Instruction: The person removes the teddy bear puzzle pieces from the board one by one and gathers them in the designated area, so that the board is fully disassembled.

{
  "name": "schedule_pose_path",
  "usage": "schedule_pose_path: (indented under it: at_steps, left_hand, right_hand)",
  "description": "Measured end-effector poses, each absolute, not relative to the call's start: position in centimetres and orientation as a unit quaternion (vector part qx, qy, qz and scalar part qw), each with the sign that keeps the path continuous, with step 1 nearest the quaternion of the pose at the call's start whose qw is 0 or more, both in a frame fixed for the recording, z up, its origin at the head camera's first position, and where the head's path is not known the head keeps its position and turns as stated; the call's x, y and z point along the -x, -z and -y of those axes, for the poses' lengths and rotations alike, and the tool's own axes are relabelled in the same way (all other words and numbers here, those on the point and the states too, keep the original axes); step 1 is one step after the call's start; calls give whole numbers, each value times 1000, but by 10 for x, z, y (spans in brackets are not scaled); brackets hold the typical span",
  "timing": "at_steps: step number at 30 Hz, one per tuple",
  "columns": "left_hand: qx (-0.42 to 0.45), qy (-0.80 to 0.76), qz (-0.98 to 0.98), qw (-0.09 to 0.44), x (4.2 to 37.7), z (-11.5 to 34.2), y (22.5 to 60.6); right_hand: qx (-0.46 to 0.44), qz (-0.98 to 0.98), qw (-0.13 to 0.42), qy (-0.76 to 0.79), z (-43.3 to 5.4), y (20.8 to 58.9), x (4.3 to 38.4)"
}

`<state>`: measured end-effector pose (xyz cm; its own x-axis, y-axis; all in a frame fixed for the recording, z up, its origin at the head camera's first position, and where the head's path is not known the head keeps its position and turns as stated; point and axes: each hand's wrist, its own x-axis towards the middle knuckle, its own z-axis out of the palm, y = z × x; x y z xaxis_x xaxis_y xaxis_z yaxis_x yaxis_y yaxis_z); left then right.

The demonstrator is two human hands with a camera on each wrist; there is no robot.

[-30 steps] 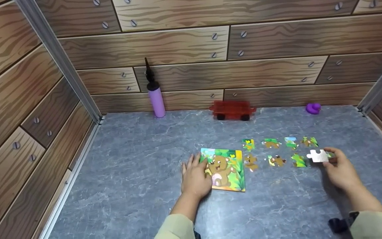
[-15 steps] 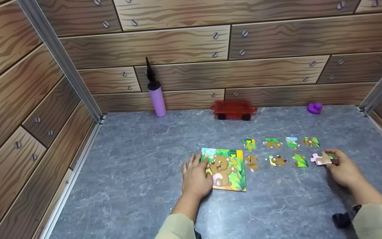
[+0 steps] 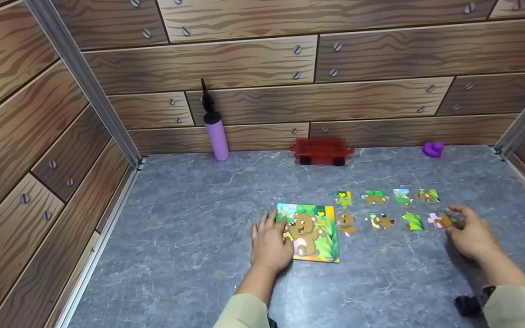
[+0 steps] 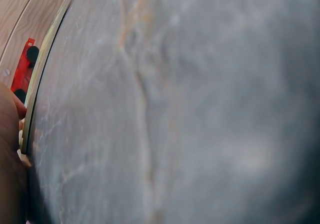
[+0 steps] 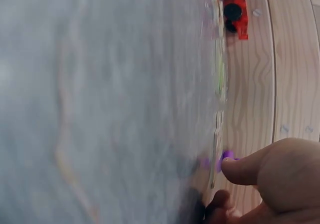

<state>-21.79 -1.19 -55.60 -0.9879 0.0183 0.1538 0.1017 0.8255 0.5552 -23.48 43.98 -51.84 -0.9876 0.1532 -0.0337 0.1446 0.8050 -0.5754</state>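
Observation:
My left hand [image 3: 271, 241] lies with its fingers spread over the left side of a square bear-picture puzzle board [image 3: 312, 237]. In the left wrist view, that hand shows at the left border, beside the board's edge. To the right, my right hand [image 3: 474, 234] is by a pink and brown puzzle piece [image 3: 438, 220], picture side up on the table. Its thumb and index finger are parted at the piece's right end. In the right wrist view, the thumb [image 5: 245, 170] stands apart from the fingers below it. The other fingers are partly hidden.
Several loose puzzle pieces [image 3: 382, 221] lie in two rows right of the board. Along the back wall stand a purple hand pump [image 3: 217, 139], a red toy wagon [image 3: 321, 150] and a purple rubber duck [image 3: 433, 149]. Wood-patterned walls enclose the grey table [image 3: 176, 218].
The puzzle piece by my right hand has turned from its pale back to its picture side and been laid at the row's right end. The right fingers have parted. My left hand stays put.

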Motion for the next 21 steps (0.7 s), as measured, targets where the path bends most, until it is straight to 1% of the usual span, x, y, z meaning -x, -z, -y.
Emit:
schedule_pose_path:
  at_steps: [4,8,10,12,21]
  left_hand:
    - [36,296,952,75,217,12,556]
    - [39,298,951,77,217,12,556]
    - [40,299,950,79,217,12,557]
    - [40,297,951,76,217,12,557]
    - [38,294,953,70,218,12,555]
  right_hand:
    - [68,952,53,-294,-425,518,231]
    - [18,949,121,-290,-401,520,226]
    - [-6,947,140,-288,-388,519,223]
    - [-20,946,146,-288,-375,518,219]
    - [-77,942,140,-296,-323,510,208]
